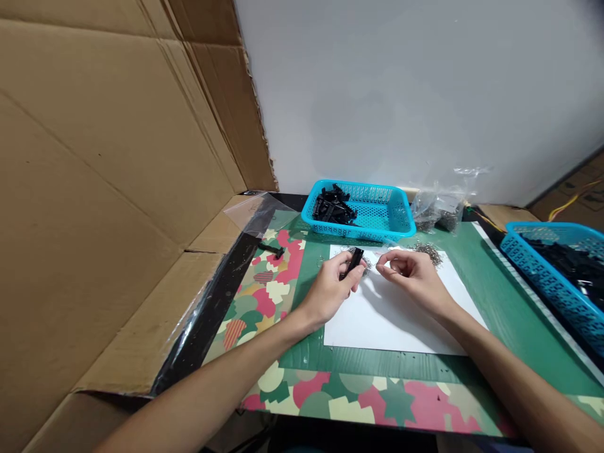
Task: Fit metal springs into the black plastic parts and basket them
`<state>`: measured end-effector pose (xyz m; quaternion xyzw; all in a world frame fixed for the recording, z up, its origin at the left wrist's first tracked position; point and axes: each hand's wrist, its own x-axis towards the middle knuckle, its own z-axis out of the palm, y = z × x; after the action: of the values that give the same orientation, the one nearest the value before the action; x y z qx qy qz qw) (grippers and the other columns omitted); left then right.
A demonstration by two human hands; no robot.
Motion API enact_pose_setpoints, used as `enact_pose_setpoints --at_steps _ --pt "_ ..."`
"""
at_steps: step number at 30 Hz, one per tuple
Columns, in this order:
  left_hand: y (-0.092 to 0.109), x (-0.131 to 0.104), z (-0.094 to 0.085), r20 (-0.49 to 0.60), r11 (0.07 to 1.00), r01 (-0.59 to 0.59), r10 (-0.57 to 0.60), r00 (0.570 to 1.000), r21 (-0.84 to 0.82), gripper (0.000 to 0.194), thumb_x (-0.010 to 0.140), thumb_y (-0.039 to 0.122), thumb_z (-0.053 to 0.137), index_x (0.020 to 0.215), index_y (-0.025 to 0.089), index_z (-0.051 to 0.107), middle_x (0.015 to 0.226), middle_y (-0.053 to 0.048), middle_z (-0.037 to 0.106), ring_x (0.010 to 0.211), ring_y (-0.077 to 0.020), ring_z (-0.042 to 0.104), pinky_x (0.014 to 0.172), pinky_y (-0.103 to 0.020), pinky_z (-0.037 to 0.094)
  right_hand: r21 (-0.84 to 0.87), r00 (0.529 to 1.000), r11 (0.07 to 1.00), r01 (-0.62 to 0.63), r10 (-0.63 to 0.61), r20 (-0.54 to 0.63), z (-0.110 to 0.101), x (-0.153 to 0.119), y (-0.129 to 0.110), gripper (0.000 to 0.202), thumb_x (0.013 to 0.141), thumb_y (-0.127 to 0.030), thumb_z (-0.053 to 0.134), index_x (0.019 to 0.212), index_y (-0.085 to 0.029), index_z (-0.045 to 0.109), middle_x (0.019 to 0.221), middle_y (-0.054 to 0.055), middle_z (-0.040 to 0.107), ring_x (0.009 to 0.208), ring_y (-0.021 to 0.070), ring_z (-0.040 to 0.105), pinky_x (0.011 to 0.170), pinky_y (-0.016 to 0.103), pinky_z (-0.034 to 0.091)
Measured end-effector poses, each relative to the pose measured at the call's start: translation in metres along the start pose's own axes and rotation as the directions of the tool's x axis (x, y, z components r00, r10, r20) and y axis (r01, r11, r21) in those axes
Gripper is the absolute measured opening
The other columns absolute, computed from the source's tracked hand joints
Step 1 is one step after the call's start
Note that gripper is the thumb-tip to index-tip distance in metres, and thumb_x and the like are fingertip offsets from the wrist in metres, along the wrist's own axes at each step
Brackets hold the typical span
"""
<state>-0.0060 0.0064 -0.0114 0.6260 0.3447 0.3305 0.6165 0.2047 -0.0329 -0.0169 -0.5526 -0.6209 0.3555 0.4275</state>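
Note:
My left hand [334, 286] is closed around a narrow black part [353, 263], held tilted above a white sheet [382, 318]. To its right, my right hand [411, 277] pinches with thumb and forefinger near the part, not touching it; a tiny thin piece seems to show at the fingertips, too small to name. One pile of small metal pieces lies behind my left hand, partly hidden. Another pile of small metal pieces [428, 253] lies at the sheet's back edge, just behind my right hand.
Behind the sheet stands a blue basket [377, 234] with black parts at its left. Another blue basket [528, 267] of black parts is at right. Clear bags [448, 214] stand near the wall. A black piece [272, 250] lies at left, beside cardboard [155, 314].

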Motion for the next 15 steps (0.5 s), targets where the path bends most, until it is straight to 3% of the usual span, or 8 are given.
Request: enact_pose_setpoints --at_steps 4,6,9,15 --pt "-0.0001 0.0023 0.0016 -0.015 0.985 -0.107 0.11 0.994 0.138 0.022 0.09 0.032 0.07 0.105 0.015 0.067 0.095 -0.004 0.07 0.082 -0.0161 0.065 0.072 -0.025 0.048 -0.402 0.999 0.915 0.008 -0.02 -0.025 0.0033 0.0 -0.005 0.011 0.086 -0.023 0.065 0.088 -0.019 0.075 0.057 -0.004 0.048 0.055 0.0135 0.043 0.057 0.027 0.027" --pt "-0.0001 0.0052 0.0003 -0.029 0.972 -0.137 0.145 0.989 0.192 0.018 0.09 0.027 0.069 0.103 0.015 0.067 0.098 -0.004 0.072 0.088 -0.0181 0.066 0.077 -0.026 0.05 -0.567 0.997 0.822 -0.055 0.01 -0.082 0.0041 0.0025 -0.0058 0.019 0.084 -0.016 0.064 0.094 -0.021 0.079 0.061 -0.001 0.059 0.059 0.0154 0.051 0.061 0.027 0.029" --pt "-0.0012 0.0094 -0.0024 -0.053 0.963 -0.137 0.153 0.987 0.234 0.015 0.091 0.026 0.066 0.102 0.016 0.067 0.094 -0.003 0.072 0.088 -0.0187 0.066 0.076 -0.026 0.049 -0.616 0.996 0.784 -0.072 0.029 -0.079 0.0027 0.0066 -0.0041 0.022 0.082 -0.012 0.063 0.093 -0.022 0.079 0.063 -0.001 0.062 0.058 0.015 0.053 0.062 0.026 0.032" --pt "0.0017 0.0073 -0.002 -0.057 0.968 -0.132 0.147 0.987 0.213 0.014 0.092 0.027 0.065 0.099 0.015 0.066 0.092 -0.003 0.071 0.085 -0.018 0.066 0.073 -0.026 0.049 -0.534 0.994 0.845 -0.011 -0.05 -0.1 -0.0049 0.0057 -0.0007 0.016 0.077 -0.014 0.064 0.086 -0.021 0.075 0.057 -0.005 0.053 0.053 0.0122 0.045 0.059 0.024 0.032"
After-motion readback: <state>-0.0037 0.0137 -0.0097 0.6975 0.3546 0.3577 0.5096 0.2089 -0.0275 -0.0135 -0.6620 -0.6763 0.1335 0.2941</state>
